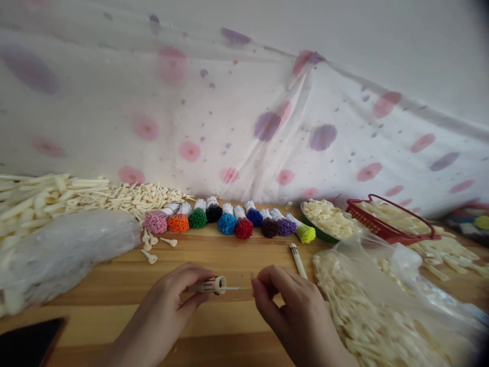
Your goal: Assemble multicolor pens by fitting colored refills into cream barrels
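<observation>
My left hand [171,300] is closed round a short cream pen barrel [214,285], its open end facing right. My right hand [294,306] pinches a thin yellow-green refill [237,288] whose tip sits in the barrel's mouth. Both hands hover low over the wooden table [229,255]. A finished white pen [297,260] lies just beyond my right hand. Behind the hands stands a row of coloured refill bundles [229,220]: pink, orange, green, black, blue, red, purple, yellow-green.
Cream plastic parts [57,196] are heaped at the back left, with a clear plastic bag [61,250] in front. A green bowl [324,218], a red basket [389,219] and an open bag of parts [382,306] fill the right. A dark phone [30,341] lies bottom left. Flowered cloth [244,127] hangs behind.
</observation>
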Tool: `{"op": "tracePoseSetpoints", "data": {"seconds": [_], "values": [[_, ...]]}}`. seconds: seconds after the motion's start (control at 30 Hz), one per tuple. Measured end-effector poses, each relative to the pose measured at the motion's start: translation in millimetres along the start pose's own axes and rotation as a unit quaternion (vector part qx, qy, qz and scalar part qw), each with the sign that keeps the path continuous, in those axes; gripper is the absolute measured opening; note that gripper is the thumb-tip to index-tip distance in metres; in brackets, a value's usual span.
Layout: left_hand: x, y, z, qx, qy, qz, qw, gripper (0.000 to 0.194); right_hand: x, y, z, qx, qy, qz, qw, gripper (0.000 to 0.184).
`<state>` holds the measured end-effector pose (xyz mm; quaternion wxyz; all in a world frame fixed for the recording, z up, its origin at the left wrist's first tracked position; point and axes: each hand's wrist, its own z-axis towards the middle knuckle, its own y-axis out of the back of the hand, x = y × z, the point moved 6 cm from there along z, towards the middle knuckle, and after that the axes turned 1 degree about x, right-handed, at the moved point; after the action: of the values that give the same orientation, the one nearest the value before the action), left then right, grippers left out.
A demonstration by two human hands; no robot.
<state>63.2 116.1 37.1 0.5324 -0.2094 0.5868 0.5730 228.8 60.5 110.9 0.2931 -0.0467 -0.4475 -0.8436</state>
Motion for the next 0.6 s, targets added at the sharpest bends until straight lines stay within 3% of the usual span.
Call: {"op": "tracePoseSetpoints", "data": {"seconds": [0.23,0.4,0.6], "values": [[-4,-5.2,-1,0.032,0.022,-0.02,0.999,0.02,2,-11,-3,0.028,0.001,0.021,0.999,0.024],[-12,-6.2,-3,0.054,0.042,-0.016,0.998,0.019,-4,-32,-6,0.092,-0.05,0.085,0.991,0.02],[-15,-3.0,-4,0.045,0.036,0.001,0.998,0.026,-16,-52,-12,0.182,-0.15,0.271,0.933,0.037]]}}
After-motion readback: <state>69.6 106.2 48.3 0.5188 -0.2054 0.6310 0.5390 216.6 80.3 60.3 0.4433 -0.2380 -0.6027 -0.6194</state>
